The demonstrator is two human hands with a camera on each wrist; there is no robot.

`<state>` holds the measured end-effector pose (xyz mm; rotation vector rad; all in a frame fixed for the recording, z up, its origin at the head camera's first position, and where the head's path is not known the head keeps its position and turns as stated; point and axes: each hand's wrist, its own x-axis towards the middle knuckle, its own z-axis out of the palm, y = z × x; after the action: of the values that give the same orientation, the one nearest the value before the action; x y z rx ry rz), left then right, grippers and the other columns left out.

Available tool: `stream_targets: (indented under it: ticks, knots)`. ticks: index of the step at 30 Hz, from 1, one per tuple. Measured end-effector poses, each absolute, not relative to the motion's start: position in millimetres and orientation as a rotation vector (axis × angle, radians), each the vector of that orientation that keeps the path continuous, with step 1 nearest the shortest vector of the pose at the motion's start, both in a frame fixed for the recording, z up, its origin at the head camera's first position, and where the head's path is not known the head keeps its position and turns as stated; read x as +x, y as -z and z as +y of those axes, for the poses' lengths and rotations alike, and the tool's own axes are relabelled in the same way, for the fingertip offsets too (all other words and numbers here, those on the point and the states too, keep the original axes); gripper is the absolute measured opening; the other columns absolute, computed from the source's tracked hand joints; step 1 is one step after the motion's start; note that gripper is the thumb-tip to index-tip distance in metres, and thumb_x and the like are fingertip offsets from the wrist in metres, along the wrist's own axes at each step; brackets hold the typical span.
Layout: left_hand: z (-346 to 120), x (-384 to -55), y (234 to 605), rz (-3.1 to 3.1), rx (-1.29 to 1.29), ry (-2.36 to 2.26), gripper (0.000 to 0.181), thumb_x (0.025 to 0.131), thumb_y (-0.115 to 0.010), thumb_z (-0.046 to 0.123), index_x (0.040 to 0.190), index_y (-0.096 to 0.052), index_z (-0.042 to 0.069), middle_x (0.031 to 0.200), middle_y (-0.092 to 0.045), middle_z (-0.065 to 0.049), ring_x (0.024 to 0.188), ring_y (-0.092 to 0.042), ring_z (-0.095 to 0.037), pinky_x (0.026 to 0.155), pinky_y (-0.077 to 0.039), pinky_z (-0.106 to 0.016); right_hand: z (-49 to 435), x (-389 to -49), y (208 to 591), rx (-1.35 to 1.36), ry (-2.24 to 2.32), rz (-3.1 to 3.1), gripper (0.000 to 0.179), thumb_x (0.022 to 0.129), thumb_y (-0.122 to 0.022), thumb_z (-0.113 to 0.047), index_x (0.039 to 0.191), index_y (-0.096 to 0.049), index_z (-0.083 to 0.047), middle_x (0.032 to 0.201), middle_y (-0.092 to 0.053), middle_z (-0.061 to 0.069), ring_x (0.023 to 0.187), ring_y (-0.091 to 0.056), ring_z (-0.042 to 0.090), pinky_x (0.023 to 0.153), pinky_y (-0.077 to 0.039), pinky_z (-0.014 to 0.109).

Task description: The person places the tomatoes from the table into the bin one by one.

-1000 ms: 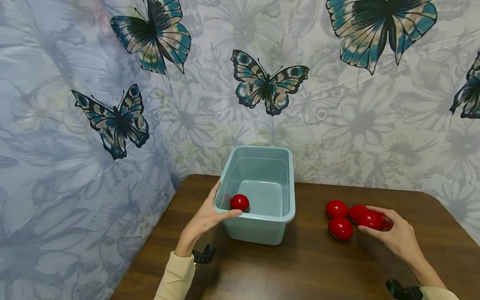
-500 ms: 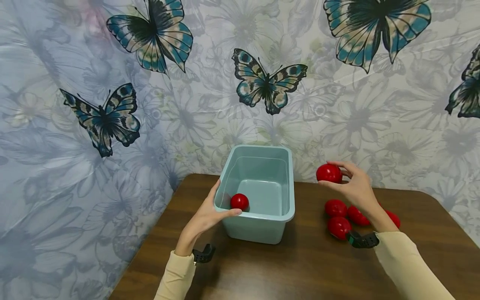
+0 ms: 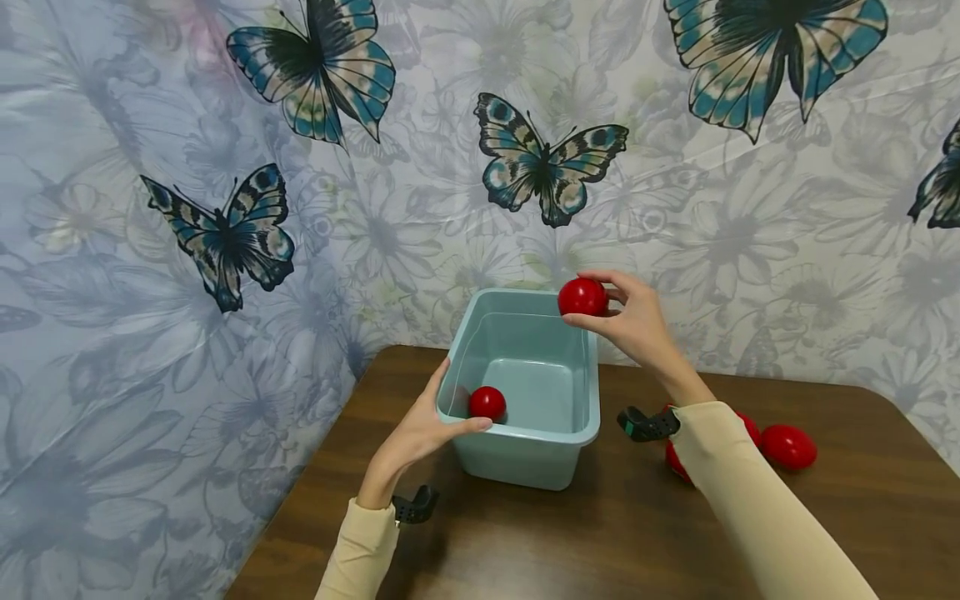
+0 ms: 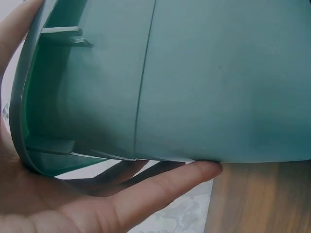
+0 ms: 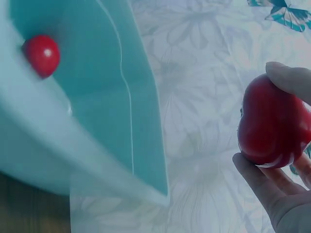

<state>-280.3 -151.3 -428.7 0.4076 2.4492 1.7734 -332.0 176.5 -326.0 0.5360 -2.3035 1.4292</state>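
A pale blue-green plastic bin point(image 3: 517, 460) stands on the wooden table. My left hand point(image 3: 417, 433) holds its near-left corner, thumb along the front rim and fingers against the outer left wall; the left wrist view shows the fingers point(image 4: 165, 191) along that wall point(image 4: 204, 87). One glossy red apple point(image 3: 487, 403) lies inside, near the front-left. My right hand point(image 3: 636, 323) grips another red apple point(image 3: 582, 297) between thumb and fingers, over the bin's far-right rim in the head view. From the right wrist, this apple point(image 5: 272, 124) looks lobed and smooth.
More red apples lie on the table point(image 3: 600, 533) right of the bin, one apple point(image 3: 788, 447) in full sight and others partly behind my right sleeve point(image 3: 757, 492). A butterfly-patterned cloth wall point(image 3: 420, 208) rises directly behind the table.
My right hand has picked an apple from the group at the right, lifted it and carried it left to the bin's far-right rim. My left hand keeps its hold on the bin.
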Motion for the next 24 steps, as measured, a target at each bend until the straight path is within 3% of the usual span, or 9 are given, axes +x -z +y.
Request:
stream_targets:
  ticks: [17,24]
  knots:
    - [-143.4,-281.8,428.5,2.444,0.407,-1.799,0.121,0.082,-0.091,0.037,0.170,-0.008,0.024,0.167,-0.032,-0.010,0.146,-0.042,-0.040,0.116,-0.039,-0.061,138.0,-354.8,325.2,0.601,-1.612,-2.246,0.059,0.086,-0.087,-0.009,0.140,-0.064,-0.005,0.143,-0.057,0.016,0.121,-0.062,0.038,0.095,-0.058,0.050]
    - [-142.3,-280.0,426.7,2.431,0.412,-1.814,0.119,0.083,-0.090,0.035,0.169,-0.009,0.026,0.165,-0.035,-0.007,0.144,-0.044,-0.039,0.115,-0.040,-0.061,138.5,-357.1,330.8,0.609,-1.615,-2.257,0.060,0.086,-0.087,-0.008,0.141,-0.063,-0.004,0.144,-0.055,0.018,0.122,-0.061,0.040,0.097,-0.056,0.055]
